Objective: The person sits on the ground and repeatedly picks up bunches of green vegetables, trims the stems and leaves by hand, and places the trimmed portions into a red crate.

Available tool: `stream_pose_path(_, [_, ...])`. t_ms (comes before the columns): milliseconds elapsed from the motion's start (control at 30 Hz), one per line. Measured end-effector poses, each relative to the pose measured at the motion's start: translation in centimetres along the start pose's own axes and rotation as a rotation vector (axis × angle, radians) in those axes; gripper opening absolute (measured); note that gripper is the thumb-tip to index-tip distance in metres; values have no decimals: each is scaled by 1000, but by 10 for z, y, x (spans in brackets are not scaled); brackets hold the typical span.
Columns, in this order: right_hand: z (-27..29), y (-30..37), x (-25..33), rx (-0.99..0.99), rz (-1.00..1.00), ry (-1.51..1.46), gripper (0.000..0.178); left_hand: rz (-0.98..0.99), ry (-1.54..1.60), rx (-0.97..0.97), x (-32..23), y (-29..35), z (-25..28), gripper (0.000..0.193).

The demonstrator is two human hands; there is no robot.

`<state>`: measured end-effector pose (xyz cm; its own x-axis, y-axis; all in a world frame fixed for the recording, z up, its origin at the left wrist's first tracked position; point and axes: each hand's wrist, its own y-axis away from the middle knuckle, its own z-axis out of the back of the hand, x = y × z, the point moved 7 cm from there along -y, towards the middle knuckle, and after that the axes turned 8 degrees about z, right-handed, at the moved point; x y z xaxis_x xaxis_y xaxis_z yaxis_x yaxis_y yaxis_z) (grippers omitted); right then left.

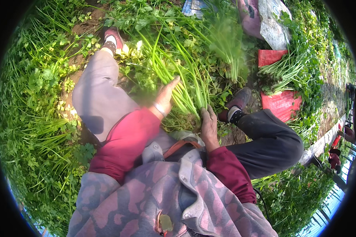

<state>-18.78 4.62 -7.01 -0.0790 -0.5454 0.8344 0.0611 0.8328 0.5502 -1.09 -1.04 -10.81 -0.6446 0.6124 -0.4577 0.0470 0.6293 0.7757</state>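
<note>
Long, pale green celery stalks lean across in front of me, their leafy tops pointing away. My left hand is closed around them from the left, thumb along the stalks and a light-coloured bangle at the wrist. At the right, my right hand grips the lower end of the stalks by the roots, its fingers partly hidden. Brownish, tangled roots hang between the two hands. Beyond my right hand, another bunch of celery stands upright, its top blurred.
Growing celery fills the left side. Cut celery lies in a pile over a red plastic sheet at the right. A whitish sack lies at the far right. My shoes rest among the plants. Other people appear at the right rim.
</note>
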Motion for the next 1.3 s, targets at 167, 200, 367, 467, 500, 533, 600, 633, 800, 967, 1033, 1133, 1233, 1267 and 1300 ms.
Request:
stream_pose_path(167, [-6,-9,-7,182,97,-126,41,-19,14,-110,47,31,6,49])
stream_pose_path(200, [0,-12,-5,143,160,-41,41,0,-133,-215,54,35,12,48])
stream_pose_path(367, [8,-14,8,156,252,48,38,-140,-337,-107,55,58,11,44])
stream_pose_path(467, [6,-9,21,149,308,130,37,62,-882,-142,83,75,5,44])
stream_pose_path(500, [7,-3,35,111,483,258,36,-21,-709,-118,84,80,0,44])
stream_pose_path(533, [4,2,43,87,574,382,36,-43,-550,-70,88,83,-4,43])
stream_pose_path(600, [0,9,38,178,460,385,36,-110,-295,3,88,81,-8,41])
stream_pose_path(633, [-1,13,38,206,456,431,37,-28,-156,67,94,75,-9,39])
stream_pose_path(800, [-3,33,41,286,490,607,30,133,222,222,93,43,-5,35])
stream_pose_path(967, [9,40,42,296,496,835,28,120,253,295,96,40,-14,39])
stream_pose_path(1033, [8,33,42,307,523,778,35,81,154,240,98,43,-15,42])
stream_pose_path(1133, [0,16,34,339,453,673,39,5,-116,178,97,49,-17,46])
stream_pose_path(1233, [-3,7,35,275,459,627,38,66,102,256,95,47,-22,47])
stream_pose_path(1267, [-3,8,39,244,521,729,37,58,229,290,92,46,-23,47])
stream_pose_path(1300, [-2,12,38,253,532,823,36,68,340,361,89,45,-26,47])
